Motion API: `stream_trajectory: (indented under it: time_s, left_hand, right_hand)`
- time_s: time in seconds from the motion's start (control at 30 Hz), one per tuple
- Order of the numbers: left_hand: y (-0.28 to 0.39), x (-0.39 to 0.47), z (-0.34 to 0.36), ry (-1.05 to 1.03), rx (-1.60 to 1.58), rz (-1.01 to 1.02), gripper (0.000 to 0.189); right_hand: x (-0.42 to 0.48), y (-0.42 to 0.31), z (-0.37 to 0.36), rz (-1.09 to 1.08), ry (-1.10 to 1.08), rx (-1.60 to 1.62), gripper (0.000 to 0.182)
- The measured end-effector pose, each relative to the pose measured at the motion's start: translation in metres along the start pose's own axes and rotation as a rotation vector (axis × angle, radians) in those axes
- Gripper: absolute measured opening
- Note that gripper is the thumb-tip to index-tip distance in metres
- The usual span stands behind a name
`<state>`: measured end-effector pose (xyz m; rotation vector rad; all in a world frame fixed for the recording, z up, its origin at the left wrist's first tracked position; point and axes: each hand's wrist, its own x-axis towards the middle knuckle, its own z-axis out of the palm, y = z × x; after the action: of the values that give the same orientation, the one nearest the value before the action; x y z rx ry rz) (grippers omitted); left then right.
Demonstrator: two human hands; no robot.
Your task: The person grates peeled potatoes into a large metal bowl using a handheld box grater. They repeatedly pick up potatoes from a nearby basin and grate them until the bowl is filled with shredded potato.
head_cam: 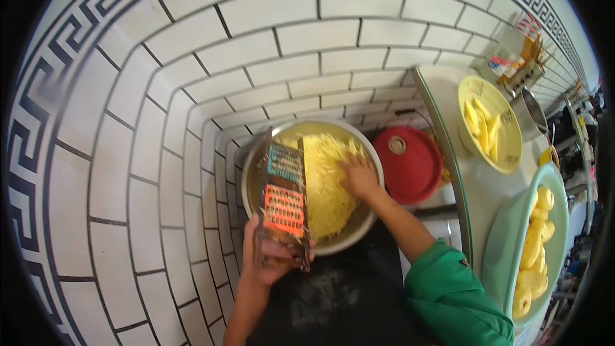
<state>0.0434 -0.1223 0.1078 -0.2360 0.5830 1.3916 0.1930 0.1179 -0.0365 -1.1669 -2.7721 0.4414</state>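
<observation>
My left hand [276, 262] grips the lower end of a wooden-framed grater [284, 192]. The grater has a blue-backed section at its far end and an orange one nearer me. It leans over the left side of a large metal bowl [375, 154]. Pale yellow shreds, likely potato [331, 192], are heaped in that bowl. On the right of the heap lies my right hand [359, 175], its fingers spread and the fingertips partly among the shreds. Nothing shows in its grasp.
A red lid with a cap [408, 168] is right of the bowl. On the counter [444, 101], a yellow bowl [511, 137] holds cut potato pieces [482, 127]. Nearer me, a pale green basin [499, 250] contains several peeled potatoes [531, 247]. A tiled wall [192, 202] borders the left side.
</observation>
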Motion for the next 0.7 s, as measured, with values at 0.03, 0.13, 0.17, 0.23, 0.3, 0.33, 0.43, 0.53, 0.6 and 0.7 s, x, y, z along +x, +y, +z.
stream_trajectory:
  time_s: [0.03, 0.13, 0.17, 0.23, 0.3, 0.33, 0.43, 0.53, 0.6, 0.7]
  left_hand:
    - [-0.001, 0.005, -0.004, 0.0, 0.011, -0.022, 0.073]
    - [-0.01, 0.01, -0.017, 0.002, -0.022, -0.042, 0.072]
    - [-0.012, 0.008, -0.019, -0.004, -0.019, -0.025, 0.071]
    - [-0.019, 0.014, -0.018, -0.015, -0.013, -0.019, 0.072]
    - [-0.028, 0.025, -0.014, -0.011, -0.005, -0.032, 0.074]
    - [-0.029, 0.033, -0.025, -0.137, 0.027, -0.059, 0.072]
    - [-0.036, 0.034, -0.025, -0.138, 0.043, -0.053, 0.073]
    - [-0.047, 0.045, -0.016, -0.027, 0.004, -0.032, 0.072]
    - [-0.05, 0.048, -0.013, 0.032, 0.04, -0.021, 0.07]
    - [-0.054, 0.052, -0.01, 0.092, -0.015, 0.008, 0.069]
  right_hand:
    - [-0.003, -0.004, -0.01, 0.009, -0.015, 0.043, 0.051]
    - [-0.014, -0.034, -0.063, -0.061, -0.035, 0.545, 0.052]
    - [-0.017, -0.05, -0.088, -0.07, -0.062, 0.736, 0.052]
    - [-0.025, -0.057, -0.099, -0.075, -0.092, 0.74, 0.048]
    - [-0.033, -0.052, -0.084, -0.061, -0.118, 0.384, 0.039]
    - [-0.037, -0.051, -0.062, -0.096, -0.155, 0.143, 0.04]
    - [-0.055, -0.084, -0.078, -0.139, 0.166, 0.157, 0.023]
    - [-0.085, -0.104, -0.15, -0.173, 0.426, 0.471, 0.003]
    - [-0.123, -0.111, -0.206, -0.187, 0.476, 0.514, 0.007]
    - [-0.197, -0.105, -0.283, -0.212, 0.627, 0.498, 0.01]
